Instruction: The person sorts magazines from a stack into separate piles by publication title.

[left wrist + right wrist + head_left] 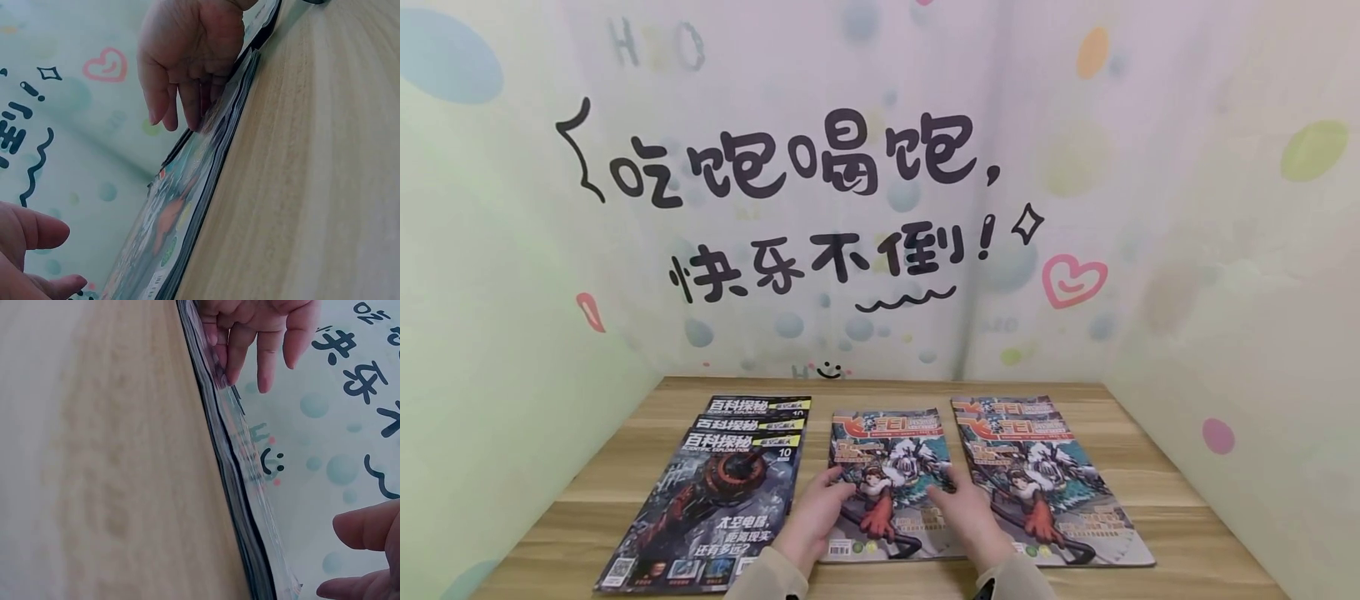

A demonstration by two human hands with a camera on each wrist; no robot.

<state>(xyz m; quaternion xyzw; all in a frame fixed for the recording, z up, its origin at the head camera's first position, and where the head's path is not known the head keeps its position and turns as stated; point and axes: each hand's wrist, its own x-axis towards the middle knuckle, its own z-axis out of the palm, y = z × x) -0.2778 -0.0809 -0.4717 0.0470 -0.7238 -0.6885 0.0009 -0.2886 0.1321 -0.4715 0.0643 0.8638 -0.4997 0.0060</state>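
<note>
In the head view a magazine [891,454] with a red-gloved comic figure on its cover lies in the middle of the table. My left hand [815,515] is at its left edge and my right hand [972,512] at its right edge, both thumbs toward the cover. The left wrist view has the left thumb and a finger [44,228] spread apart, while the right hand's fingers hang loosely near the covers. From the right wrist, the right thumb [365,525] likewise stands apart from the finger below it.
To the left, several overlapping dark science magazines [715,483] lie fanned out. On the right are two overlapping magazines [1063,492] with the same comic cover as the middle one. The wooden table [1172,492] meets printed wall sheets [1225,292] at its back and sides.
</note>
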